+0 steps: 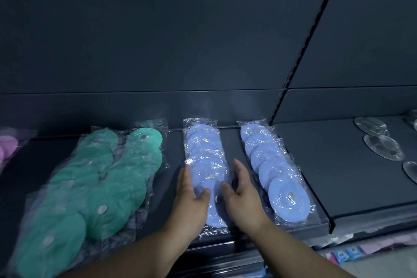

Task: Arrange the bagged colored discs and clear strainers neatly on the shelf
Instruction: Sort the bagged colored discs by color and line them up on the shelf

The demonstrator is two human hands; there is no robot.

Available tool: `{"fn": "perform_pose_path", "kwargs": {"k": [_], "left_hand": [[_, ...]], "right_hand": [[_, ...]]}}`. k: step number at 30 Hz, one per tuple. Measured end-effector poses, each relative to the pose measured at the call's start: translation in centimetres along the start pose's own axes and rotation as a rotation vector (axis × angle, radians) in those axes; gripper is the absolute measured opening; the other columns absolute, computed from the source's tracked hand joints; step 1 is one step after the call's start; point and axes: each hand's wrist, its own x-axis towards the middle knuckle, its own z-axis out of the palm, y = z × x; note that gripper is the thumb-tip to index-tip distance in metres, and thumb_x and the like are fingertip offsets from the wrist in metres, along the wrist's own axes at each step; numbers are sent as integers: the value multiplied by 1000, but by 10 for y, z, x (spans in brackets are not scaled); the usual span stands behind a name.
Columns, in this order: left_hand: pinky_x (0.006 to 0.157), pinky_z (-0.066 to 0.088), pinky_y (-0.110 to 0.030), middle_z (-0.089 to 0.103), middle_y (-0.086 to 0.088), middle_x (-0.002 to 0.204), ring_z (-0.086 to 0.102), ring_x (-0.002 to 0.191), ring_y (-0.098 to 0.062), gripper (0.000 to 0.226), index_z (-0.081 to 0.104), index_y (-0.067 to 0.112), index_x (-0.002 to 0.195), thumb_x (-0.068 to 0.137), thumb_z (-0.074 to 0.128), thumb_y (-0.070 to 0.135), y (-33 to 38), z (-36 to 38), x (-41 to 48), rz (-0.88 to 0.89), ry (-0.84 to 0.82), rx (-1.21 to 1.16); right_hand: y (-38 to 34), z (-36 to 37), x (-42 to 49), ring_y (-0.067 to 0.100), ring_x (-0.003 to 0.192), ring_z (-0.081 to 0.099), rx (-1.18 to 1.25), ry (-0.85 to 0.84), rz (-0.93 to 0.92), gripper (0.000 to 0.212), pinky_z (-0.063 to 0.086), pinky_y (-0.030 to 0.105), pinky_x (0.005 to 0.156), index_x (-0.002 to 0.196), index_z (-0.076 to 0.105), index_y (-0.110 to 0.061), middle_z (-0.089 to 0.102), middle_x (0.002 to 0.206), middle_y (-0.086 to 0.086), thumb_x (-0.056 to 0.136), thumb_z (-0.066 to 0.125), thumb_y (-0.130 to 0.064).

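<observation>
Here, brackets a row of pale blue round discs in crinkled clear plastic bags (203, 153) between two bare hands: left hand (191, 201) along the row's left edge, right hand (241, 196) along its right edge. Grasps nothing. Lays the fingers of both hands out straight against the bag's sides, pointing toward the back, and rests each thumb on top of the near discs. Extends both bare forearms up from the bottom edge of the view.

Finds that row lying flat on the dark grey metal shelf (327, 165), discs overlapped front to back from the front lip almost to the rear. Shows a second row of bagged pale blue discs (270, 165) just beside the right hand, angled slightly. Shows, to the left, two rows of bagged teal-green round discs (74, 187), overlapped and crowding each other, each disc with a small pale spot at its centre, blurred toward the near end. Catches bagged pink-purple discs (8, 145) at the far left edge, mostly cut off. Places the clear round strainers (381, 146) well apart on the right-hand shelf section, past the black slotted upright (309, 36), lying flat in a loose line. Glimpses small blue and pink packets (347, 253) on a lower level at bottom right, too blurred to read.
</observation>
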Motion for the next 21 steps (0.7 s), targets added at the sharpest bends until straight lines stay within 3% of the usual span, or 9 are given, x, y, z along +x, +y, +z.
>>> {"fn": "perform_pose_path", "kwargs": {"k": [4,7,9,11,13,14,17,19,21], "left_hand": [[116,24,-31,24,9,155,31,138,-9,75,8,26,153,93,52,13,-6,4,-12,-26,-35,35],[113,32,-35,29,7,154,39,134,-12,77,9,33,151,90,54,18,-3,3,-8,-22,-9,8],[113,31,-35,25,4,156,38,135,-13,77,7,28,152,92,54,18,5,0,-2,-34,57,5],[116,18,-19,13,5,159,24,140,-6,74,8,21,153,94,53,16,13,0,2,19,113,72],[100,10,5,8,8,158,24,131,10,70,10,19,152,95,51,13,21,3,6,118,137,127],[97,7,7,6,9,158,22,129,13,70,10,20,152,95,51,14,24,5,8,159,132,164],[115,-1,-19,-7,2,160,-3,146,-10,71,8,21,152,95,50,29,26,9,20,278,138,467],[117,-4,-33,-13,-1,160,-12,146,-21,75,6,24,152,92,41,51,24,14,28,352,134,725],[115,-10,-37,-20,2,158,-20,144,-23,88,0,29,152,77,18,70,21,21,30,392,78,903]], "right_hand": [[12,1,-8,-2,103,59,-90,-38,30,56,39,-4,66,142,35,-25,51,136,-6,92,56,-10],[9,-3,-6,-11,94,60,-95,-46,20,55,41,-2,66,140,36,-28,53,132,-8,92,56,-12],[5,-8,1,-6,101,60,-88,-17,6,55,44,7,83,141,35,-28,53,134,-9,92,56,-17],[4,-15,10,2,123,49,-92,23,-25,55,38,24,107,144,34,-25,47,142,-9,93,55,-19],[0,-28,18,3,128,44,-93,52,-66,52,34,29,112,142,37,-25,45,143,-10,94,55,-17],[-3,-37,21,3,126,45,-124,66,-86,50,34,26,110,140,39,-26,46,141,-12,93,56,-17],[-2,-65,33,10,134,38,-370,113,-222,51,26,18,109,139,43,-24,41,144,-8,91,60,-20],[6,-79,43,17,145,21,-678,79,-300,60,17,27,117,144,38,-24,27,156,-3,89,61,-34],[18,-85,49,21,149,5,-960,11,-282,67,7,39,120,149,25,-30,9,161,-4,90,49,-52]]}}
